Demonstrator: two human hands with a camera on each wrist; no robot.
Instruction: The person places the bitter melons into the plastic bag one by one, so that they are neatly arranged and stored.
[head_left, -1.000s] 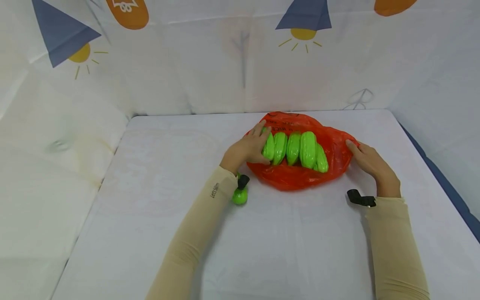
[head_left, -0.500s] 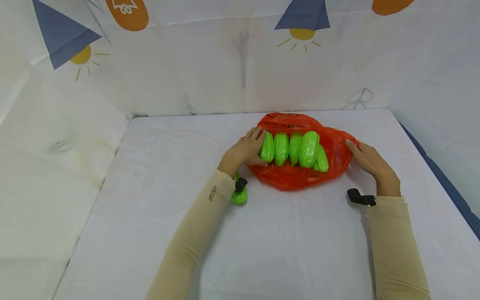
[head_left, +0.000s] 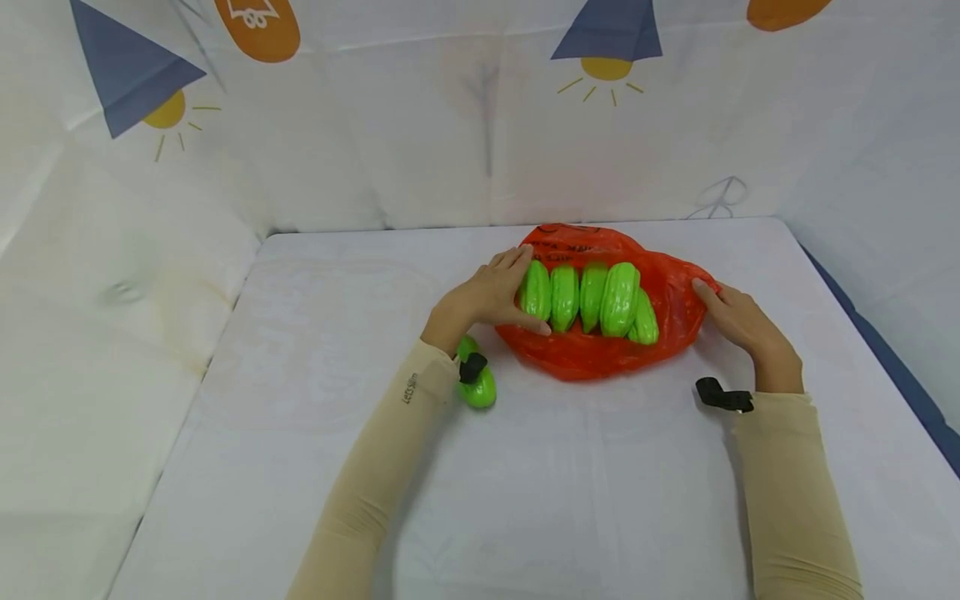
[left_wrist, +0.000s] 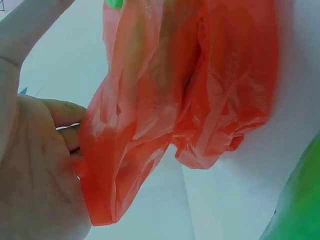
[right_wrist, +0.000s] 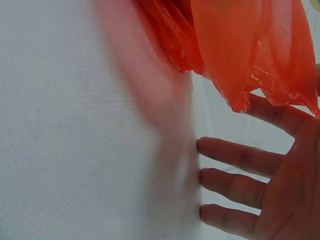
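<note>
In the head view, a red plastic bag (head_left: 600,358) lies spread toward the back of the white table, with several glossy green, ridged, elongated pieces (head_left: 619,300) in a row on it. They look like fruit, but their kind is unclear. My left hand (head_left: 491,293) is at the bag's left side, beside the leftmost piece, thumb spread away from fairly straight fingers. In the left wrist view the bag partly hides its fingers. My right hand (head_left: 742,325) pinches the bag's right edge between thumb and index finger. Its other fingers (right_wrist: 242,155) extend loosely below the bag.
Green objects (head_left: 480,389) of similar colour lie on the table (head_left: 570,500) just below the left wrist, partly covered by its black wrist camera (head_left: 472,367). White fabric walls (head_left: 420,125) with printed shapes stand behind and beside the table.
My left hand has drawn back from over the leftmost green piece and its wrist has shifted left. More of the green objects under that wrist shows. The right hand stays still.
</note>
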